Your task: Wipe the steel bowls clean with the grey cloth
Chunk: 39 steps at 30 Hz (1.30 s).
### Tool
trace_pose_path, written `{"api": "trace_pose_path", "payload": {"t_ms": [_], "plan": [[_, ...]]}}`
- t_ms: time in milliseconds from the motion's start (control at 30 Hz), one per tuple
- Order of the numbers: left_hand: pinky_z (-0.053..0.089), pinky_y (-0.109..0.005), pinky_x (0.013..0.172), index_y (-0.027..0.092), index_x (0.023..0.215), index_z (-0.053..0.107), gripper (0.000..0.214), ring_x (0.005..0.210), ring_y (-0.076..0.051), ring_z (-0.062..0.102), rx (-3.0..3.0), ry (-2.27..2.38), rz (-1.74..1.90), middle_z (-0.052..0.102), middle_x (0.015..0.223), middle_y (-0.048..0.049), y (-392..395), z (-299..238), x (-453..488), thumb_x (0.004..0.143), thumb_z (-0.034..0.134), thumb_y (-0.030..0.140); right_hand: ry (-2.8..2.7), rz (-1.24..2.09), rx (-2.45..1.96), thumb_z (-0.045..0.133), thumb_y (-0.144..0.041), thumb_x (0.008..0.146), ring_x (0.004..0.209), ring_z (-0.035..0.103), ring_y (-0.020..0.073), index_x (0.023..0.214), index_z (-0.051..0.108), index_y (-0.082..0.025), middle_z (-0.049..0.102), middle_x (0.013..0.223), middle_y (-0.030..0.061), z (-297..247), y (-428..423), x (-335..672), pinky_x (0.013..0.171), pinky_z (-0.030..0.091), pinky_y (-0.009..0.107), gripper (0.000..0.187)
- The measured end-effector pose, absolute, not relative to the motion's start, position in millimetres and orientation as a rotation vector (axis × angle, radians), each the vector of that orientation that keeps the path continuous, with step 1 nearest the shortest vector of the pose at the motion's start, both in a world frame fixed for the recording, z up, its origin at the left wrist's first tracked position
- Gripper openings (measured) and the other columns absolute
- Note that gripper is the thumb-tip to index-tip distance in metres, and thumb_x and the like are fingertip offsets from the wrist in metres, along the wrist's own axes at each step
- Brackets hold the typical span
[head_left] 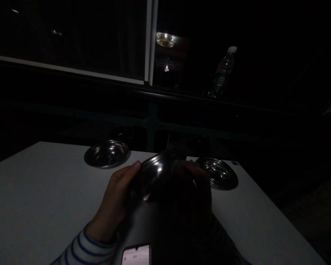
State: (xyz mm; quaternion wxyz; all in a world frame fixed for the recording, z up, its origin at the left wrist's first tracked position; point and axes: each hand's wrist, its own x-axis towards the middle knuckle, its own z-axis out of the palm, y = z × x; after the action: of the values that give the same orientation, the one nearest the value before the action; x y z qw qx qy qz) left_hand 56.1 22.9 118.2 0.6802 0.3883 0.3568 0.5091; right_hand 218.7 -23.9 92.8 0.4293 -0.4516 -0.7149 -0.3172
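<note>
Left hand (pixel 117 195) has its grip clenched on a steel bowl's (pixel 154 175) rim above the worktop (pixel 44 191); right hand (pixel 194 184) in shadow, grip unclear. Two bowls behind.

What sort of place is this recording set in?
Likely a dim dining or kitchen spot at night: a white table with metal bowls, a dark window frame behind, and a water bottle on the ledge.

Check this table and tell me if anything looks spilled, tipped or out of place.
Nothing looks spilled or damaged. The left hand holds a steel dish tilted off the table; the right hand is too dark to read. Two more dishes sit flat, and a phone lies at the near edge.
</note>
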Motion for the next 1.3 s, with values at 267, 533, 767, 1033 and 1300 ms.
{"api": "trace_pose_path", "payload": {"t_ms": [267,533,767,1033,1300], "plan": [[0.038,-0.021,0.046,0.014,0.051,0.062,0.022,0.044,-0.010,0.049,0.833,0.815,1.147,0.057,0.046,0.0007,15,123,62,0.061,0.071,0.032,-1.915,-0.665,-1.127,0.048,-0.040,0.086,0.101,0.053,0.0202,0.110,0.055,-0.025,0.056,0.112,0.0061,89,-30,202,0.086,0.044,0.042,0.029],[0.039,-0.023,0.048,0.015,0.053,0.065,0.023,0.048,-0.013,0.052,0.927,0.843,1.125,0.059,0.049,-0.0010,17,122,58,0.063,0.069,0.036,-1.676,-0.593,-1.164,0.042,-0.024,0.087,0.101,0.050,0.0220,0.114,0.049,-0.018,0.055,0.108,0.0101,110,-27,231,0.084,0.044,0.041,0.029],[0.035,-0.022,0.046,0.016,0.045,0.059,0.030,0.044,-0.009,0.045,1.053,0.876,1.132,0.052,0.043,0.0019,16,119,61,0.065,0.068,0.036,-1.878,-0.701,-1.111,0.047,-0.032,0.083,0.097,0.053,0.0225,0.111,0.053,-0.024,0.061,0.104,0.0049,103,-33,208,0.083,0.044,0.041,0.030],[0.037,-0.022,0.047,0.014,0.052,0.063,0.031,0.046,-0.011,0.050,1.015,0.853,1.070,0.058,0.047,-0.0004,16,115,62,0.066,0.067,0.041,-1.766,-0.651,-1.134,0.039,-0.025,0.087,0.097,0.051,0.0206,0.110,0.050,-0.017,0.056,0.104,0.0085,110,-28,225,0.083,0.042,0.039,0.028],[0.037,-0.019,0.045,0.013,0.053,0.065,0.033,0.044,-0.009,0.050,0.978,0.831,1.035,0.059,0.047,0.0003,17,112,65,0.067,0.066,0.043,-1.809,-0.629,-1.161,0.039,-0.027,0.086,0.094,0.051,0.0212,0.108,0.051,-0.018,0.056,0.103,0.0081,107,-28,221,0.081,0.042,0.039,0.026]]}}
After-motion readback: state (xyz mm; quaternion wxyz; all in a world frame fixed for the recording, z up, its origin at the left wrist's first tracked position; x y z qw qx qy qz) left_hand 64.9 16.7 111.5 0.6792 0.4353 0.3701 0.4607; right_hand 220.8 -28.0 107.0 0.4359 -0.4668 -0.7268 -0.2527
